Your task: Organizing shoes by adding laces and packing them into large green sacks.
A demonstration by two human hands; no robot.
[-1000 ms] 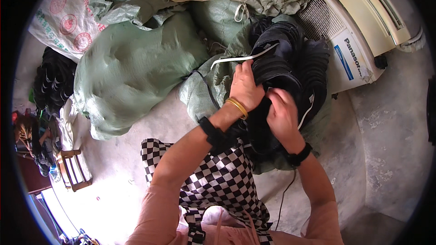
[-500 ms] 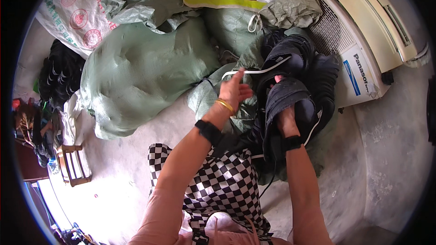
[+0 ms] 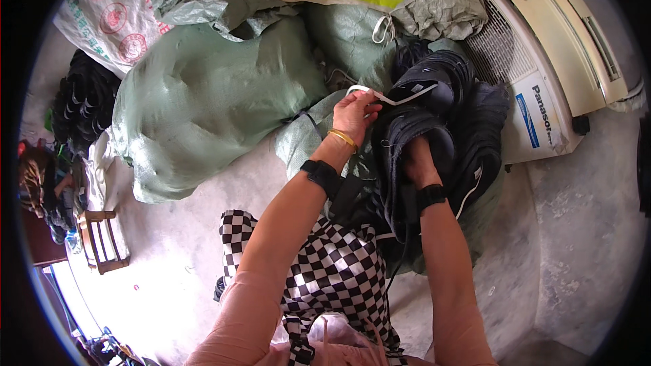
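Note:
A white strip (image 3: 407, 98), flat and flexible, runs across the top of a heap of dark layered fabric pieces (image 3: 485, 115). My left hand (image 3: 354, 118) is closed on the strip near its left end, thumb and fingers pinched together. Beside it, my right hand (image 3: 419, 159) reaches into a curved fold of the dark fabric (image 3: 400, 125); its fingers are hidden there. Another pale strip (image 3: 469, 193) hangs along the heap's right side. Under the heap, a green woven sack (image 3: 295, 146) shows at the left.
A large stuffed green sack (image 3: 217, 108) lies to the left, with a white printed sack (image 3: 108, 10) behind. An off-white air-conditioner unit (image 3: 553, 105) stands at the right. A black-and-white checked cloth (image 3: 325, 271) covers my lap. A small wooden stool (image 3: 102, 240) is at the far left.
My left hand has moved slightly up and right, its fingers closing on the white strip. My right hand has slid deeper into the dark fabric, whose upper fold has shifted left.

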